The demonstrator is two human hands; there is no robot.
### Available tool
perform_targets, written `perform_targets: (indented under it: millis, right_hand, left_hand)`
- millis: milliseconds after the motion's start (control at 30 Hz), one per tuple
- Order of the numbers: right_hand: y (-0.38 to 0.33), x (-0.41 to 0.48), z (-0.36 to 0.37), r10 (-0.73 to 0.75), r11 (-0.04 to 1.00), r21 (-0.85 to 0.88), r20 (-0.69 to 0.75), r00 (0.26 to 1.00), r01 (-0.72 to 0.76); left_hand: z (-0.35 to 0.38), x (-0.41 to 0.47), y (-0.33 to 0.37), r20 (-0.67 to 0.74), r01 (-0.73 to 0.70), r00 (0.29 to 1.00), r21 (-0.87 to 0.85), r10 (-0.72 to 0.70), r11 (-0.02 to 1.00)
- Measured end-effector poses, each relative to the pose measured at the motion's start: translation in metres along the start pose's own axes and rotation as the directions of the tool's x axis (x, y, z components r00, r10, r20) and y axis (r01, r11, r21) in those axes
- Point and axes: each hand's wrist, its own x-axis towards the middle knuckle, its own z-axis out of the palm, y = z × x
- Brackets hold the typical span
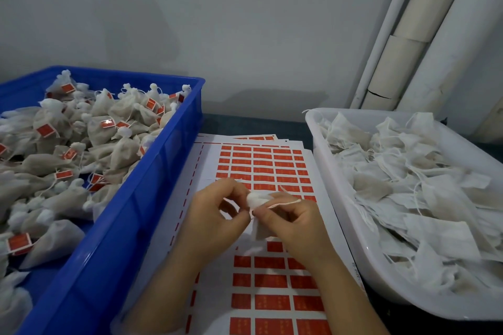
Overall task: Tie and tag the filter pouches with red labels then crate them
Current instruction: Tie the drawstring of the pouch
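One white filter pouch (260, 228) is held between both hands over the sheet of red labels (269, 264). My left hand (217, 215) pinches its gathered top. My right hand (294, 223) pinches the pouch's neck, and the white drawstring (285, 202) runs out across its fingers. The pouch's body hangs below, partly hidden behind my right fingers. A blue crate (152, 171) on the left holds several tied pouches with red tags (43, 130). On the right, a white tray (329, 171) is full of untied pouches (424, 193).
Further label sheets (255, 138) lie under the top one, towards the grey wall. White and beige pipes (408, 43) run up the back right corner. The crate and the tray flank the sheet closely on both sides.
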Motion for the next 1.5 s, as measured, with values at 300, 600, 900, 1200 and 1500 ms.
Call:
perform_targets:
  millis: [300, 600, 900, 1200, 1500]
  right_hand:
    - [0.003, -0.001, 0.010, -0.083, 0.995, -0.071, -0.148, 0.986, 0.074]
    - [0.009, -0.002, 0.014, -0.096, 0.983, -0.172, -0.191, 0.977, 0.063]
    - [-0.001, -0.004, 0.016, -0.164, 0.984, -0.105, -0.202, 0.966, 0.146]
    - [-0.004, -0.006, 0.020, -0.208, 0.964, -0.180, -0.057, 0.976, 0.195]
    - [-0.008, -0.004, 0.013, -0.151, 0.989, -0.025, -0.123, 0.981, 0.149]
  left_hand:
    - [-0.007, 0.002, 0.001, 0.126, -0.138, 0.987, 0.327, 0.102, 0.935]
    - [-0.003, 0.001, -0.001, 0.167, -0.059, 0.986, 0.424, -0.014, 0.904]
    - [0.012, -0.003, 0.006, 0.072, 0.302, 0.953, -0.163, -0.294, 0.939]
    - [0.009, 0.002, 0.004, 0.282, 0.521, 0.848, -0.599, -0.448, 0.608]
    - [0.005, 0.002, -0.003, 0.213, 0.394, 0.917, -0.607, -0.337, 0.690]
